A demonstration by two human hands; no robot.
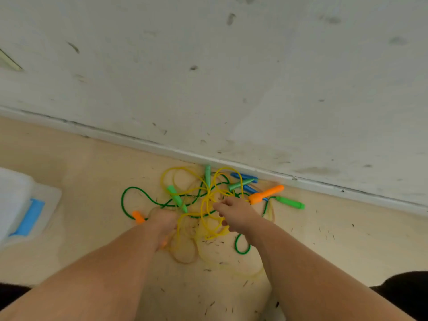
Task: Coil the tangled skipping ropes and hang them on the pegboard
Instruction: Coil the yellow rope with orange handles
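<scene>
Skipping-ropes (208,193) lie knotted on the floor (92,158) by the skirting (139,140) at twelve o'clock, left hand (163,220) gripping an orange handle (138,216) as anchor while right hand (236,215) pinches yellow cord (202,210), likely to draw it free.

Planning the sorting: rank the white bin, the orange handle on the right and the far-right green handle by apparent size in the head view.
1. white bin, largest, though cropped by the frame.
2. orange handle and green handle: nearly alike, so no firm ranking.

Ropes (177,198) on floor (92,163) against wall (231,89), bin (27,205) left, left hand (163,220), right hand (237,214) among them
</scene>
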